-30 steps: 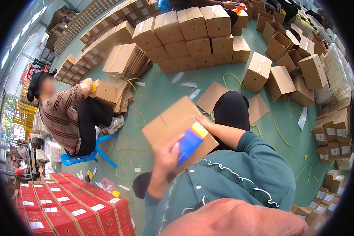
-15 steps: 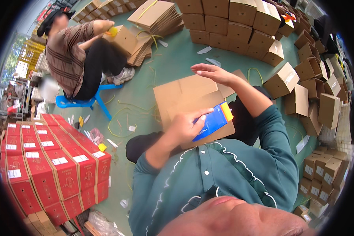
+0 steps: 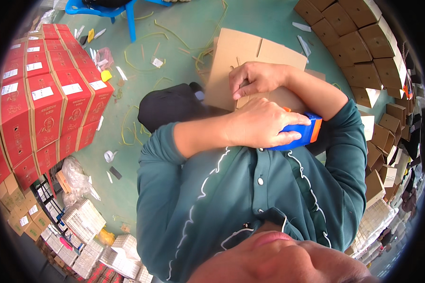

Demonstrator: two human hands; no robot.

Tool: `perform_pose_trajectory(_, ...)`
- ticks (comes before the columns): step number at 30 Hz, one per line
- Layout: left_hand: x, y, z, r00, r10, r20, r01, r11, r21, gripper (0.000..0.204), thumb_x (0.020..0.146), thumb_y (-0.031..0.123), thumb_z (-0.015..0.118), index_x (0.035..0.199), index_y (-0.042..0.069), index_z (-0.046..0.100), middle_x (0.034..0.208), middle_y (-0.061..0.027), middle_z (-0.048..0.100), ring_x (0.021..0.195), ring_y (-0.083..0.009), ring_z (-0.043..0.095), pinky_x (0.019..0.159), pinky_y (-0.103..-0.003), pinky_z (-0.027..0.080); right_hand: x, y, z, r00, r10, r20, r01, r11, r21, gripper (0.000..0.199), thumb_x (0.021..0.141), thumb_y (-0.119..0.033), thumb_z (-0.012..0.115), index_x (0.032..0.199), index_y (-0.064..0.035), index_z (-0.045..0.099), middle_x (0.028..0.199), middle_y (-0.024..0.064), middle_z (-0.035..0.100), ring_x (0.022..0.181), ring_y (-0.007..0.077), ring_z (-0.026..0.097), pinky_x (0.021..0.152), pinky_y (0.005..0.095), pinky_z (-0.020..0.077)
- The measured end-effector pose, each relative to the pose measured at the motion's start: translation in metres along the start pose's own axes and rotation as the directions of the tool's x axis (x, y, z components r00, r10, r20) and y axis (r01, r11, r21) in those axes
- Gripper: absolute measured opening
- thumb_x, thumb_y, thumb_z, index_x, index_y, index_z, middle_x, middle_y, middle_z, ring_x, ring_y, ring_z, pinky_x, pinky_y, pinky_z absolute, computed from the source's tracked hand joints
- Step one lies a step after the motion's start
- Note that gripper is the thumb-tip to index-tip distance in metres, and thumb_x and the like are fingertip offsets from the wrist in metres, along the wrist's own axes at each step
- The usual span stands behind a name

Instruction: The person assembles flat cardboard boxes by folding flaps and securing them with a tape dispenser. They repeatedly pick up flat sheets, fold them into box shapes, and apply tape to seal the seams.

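holding a blue tool (image 3: 295,134) with an orange end, the left hand (image 3: 262,123) had its fingers wrapped tight round the body, the tool lying against the near edge of a flat carton (image 3: 250,61) on the lap. the right hand (image 3: 257,78) lay on the carton just beyond, fingers curled together and pressing the board down near a slit in it; they clamped nothing that could be seen.

progress, as judged: the carton was not yet erected, its panels flat and flaps unfolded, so forming and closing remained to be done. no tape or fastening showed on it. finished brown boxes (image 3: 363,47) stood stacked along the right, and red boxes (image 3: 42,94) strapped in yellow bands stood at the left, which suggested earlier units were complete.

yellow strap offcuts (image 3: 141,56) and paper scraps lay about the green floor (image 3: 184,28); a blue stool (image 3: 104,7) was cut off at the top edge.

not determinable: the tool's working end was hidden behind the left hand and the right forearm, so its kind could not be confirmed. the near part of the carton was covered by both hands.
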State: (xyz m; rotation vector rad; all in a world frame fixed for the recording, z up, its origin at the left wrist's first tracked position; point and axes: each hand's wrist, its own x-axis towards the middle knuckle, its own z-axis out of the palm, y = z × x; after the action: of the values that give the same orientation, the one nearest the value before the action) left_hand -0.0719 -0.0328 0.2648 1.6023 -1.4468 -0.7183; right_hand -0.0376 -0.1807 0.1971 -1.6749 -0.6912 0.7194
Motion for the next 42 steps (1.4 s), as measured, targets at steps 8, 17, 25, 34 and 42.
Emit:
perform_pose_trajectory(8,-0.046,-0.001,-0.1,0.979,-0.101,0.175,0.09,0.993,0.072,0.038,0.086,0.033,0.065,0.12,0.016,0.067,0.099,-0.0136,0.07,0.085,-0.0301,0.068,0.076,-0.037,0.054,-0.015,-0.006,-0.005,0.994,0.057,-0.089,-0.051,0.997,0.061,0.01,0.088,-0.009,0.069,0.092,0.0002,0.068,0.087,0.0091,0.062,0.088,0.0222,0.059,0.078,0.0328,0.0483)
perform_pose_trajectory(17,-0.141,-0.031,-0.172,0.891,-0.439,0.113,0.451,0.885,-0.116,0.044,0.075,0.013,0.077,0.117,0.001,0.067,0.115,-0.0115,0.069,0.098,-0.0183,0.068,0.085,-0.029,0.053,-0.011,0.0,-0.007,0.998,-0.06,-0.033,0.058,0.997,-0.053,0.011,0.089,-0.011,0.068,0.088,0.0003,0.066,0.087,0.0082,0.062,0.088,0.0233,0.057,0.08,0.0345,0.0463)
perform_pose_trajectory(25,-0.129,-0.061,-0.164,0.807,-0.568,0.165,0.59,0.787,-0.18,0.045,0.076,0.014,0.077,0.119,0.003,0.067,0.116,-0.0091,0.069,0.102,-0.0165,0.065,0.092,-0.029,0.05,-0.024,-0.001,-0.007,0.997,-0.06,-0.039,0.057,0.996,-0.07,0.012,0.091,-0.013,0.064,0.092,-0.0005,0.064,0.089,0.0096,0.061,0.088,0.0257,0.058,0.08,0.0351,0.0468)
perform_pose_trajectory(34,-0.121,-0.105,-0.162,0.762,-0.608,0.222,0.644,0.746,-0.171,0.049,0.077,0.021,0.076,0.123,0.006,0.065,0.122,-0.0084,0.066,0.111,-0.017,0.061,0.099,-0.032,0.045,-0.035,-0.008,-0.009,0.992,-0.021,-0.122,-0.002,0.982,-0.189,0.031,0.077,-0.021,0.08,0.096,-0.0032,0.063,0.096,0.01,0.059,0.095,0.0276,0.057,0.083,0.0368,0.0464)
perform_pose_trajectory(42,-0.131,-0.139,-0.176,0.788,-0.579,0.208,0.6,0.798,-0.055,0.057,0.078,0.029,0.075,0.128,0.007,0.06,0.115,-0.0092,0.068,0.102,-0.0171,0.064,0.093,-0.032,0.049,-0.034,-0.009,-0.014,0.989,0.053,-0.139,-0.081,0.975,-0.205,0.04,0.067,-0.02,0.086,0.096,-0.004,0.063,0.096,0.0089,0.057,0.096,0.0284,0.055,0.082,0.0378,0.0462)
